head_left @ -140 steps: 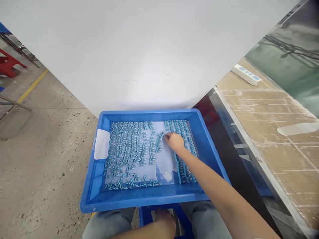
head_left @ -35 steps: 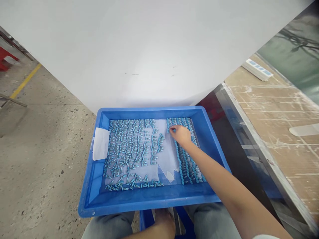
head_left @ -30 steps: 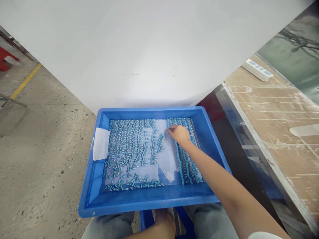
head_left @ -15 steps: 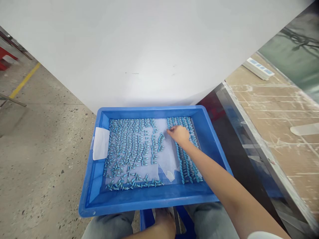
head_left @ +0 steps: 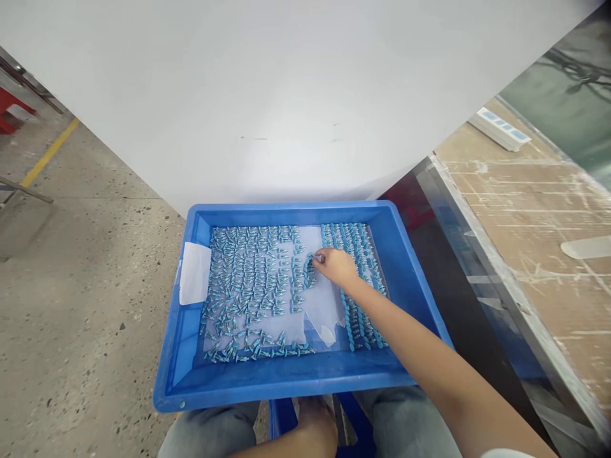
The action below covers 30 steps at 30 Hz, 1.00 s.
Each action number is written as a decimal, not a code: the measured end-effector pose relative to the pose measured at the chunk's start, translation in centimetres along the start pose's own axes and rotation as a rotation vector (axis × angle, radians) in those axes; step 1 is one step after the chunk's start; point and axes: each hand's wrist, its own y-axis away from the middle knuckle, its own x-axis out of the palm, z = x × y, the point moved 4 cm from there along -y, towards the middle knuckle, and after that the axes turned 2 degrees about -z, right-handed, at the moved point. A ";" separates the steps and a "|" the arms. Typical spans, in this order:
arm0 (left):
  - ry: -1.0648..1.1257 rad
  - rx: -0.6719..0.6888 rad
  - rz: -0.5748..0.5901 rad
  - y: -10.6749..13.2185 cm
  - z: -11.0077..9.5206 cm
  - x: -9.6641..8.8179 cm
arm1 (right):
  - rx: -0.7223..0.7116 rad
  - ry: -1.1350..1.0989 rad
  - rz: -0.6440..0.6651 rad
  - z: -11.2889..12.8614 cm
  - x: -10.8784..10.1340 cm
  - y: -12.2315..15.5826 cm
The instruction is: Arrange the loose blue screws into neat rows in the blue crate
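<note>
A blue plastic tray (head_left: 296, 378) holds many small metal parts with blue heads, laid in rows on a pale sheet (head_left: 324, 302). Over the gap between the left and right groups is my right hand (head_left: 337, 266). Its thumb and index finger pinch at the top of a short curved cluster of blue-headed parts (head_left: 308, 277), seemingly on one of them; the fingertips partly hide it. Tightly lined rows (head_left: 351, 318) lie beneath and beside my right wrist. My left hand (head_left: 316, 416) is below the tray's near edge, between my knees, its fingers hidden under the tray.
A white paper (head_left: 195, 273) hangs on the tray's left wall. Behind the tray rises a large white panel (head_left: 296, 95). To the right stands a worn brown worktable (head_left: 525, 210) with a white power strip (head_left: 501, 129). Part of a red stool (head_left: 14, 111) shows at far left.
My right hand has moved left and slightly down, from beside the right-hand rows to the short curved cluster. My left hand stays below the tray.
</note>
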 end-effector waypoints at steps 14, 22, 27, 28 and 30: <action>-0.054 0.011 0.061 0.7 -0.5 -0.6 | -0.048 -0.072 0.090 -1.7 1.1 -0.9; -0.035 0.008 0.059 0.6 -0.3 -0.4 | -0.008 -0.021 0.029 -2.3 0.3 -0.5; -0.103 0.026 0.094 1.0 -0.6 -0.9 | -0.024 0.006 0.029 -2.0 0.4 -0.1; -0.103 0.018 0.091 1.0 -0.6 -0.9 | -0.039 0.010 0.029 -1.9 0.5 0.0; -0.084 0.005 0.082 1.0 -0.5 -0.9 | -0.074 0.020 0.027 -1.5 0.6 0.0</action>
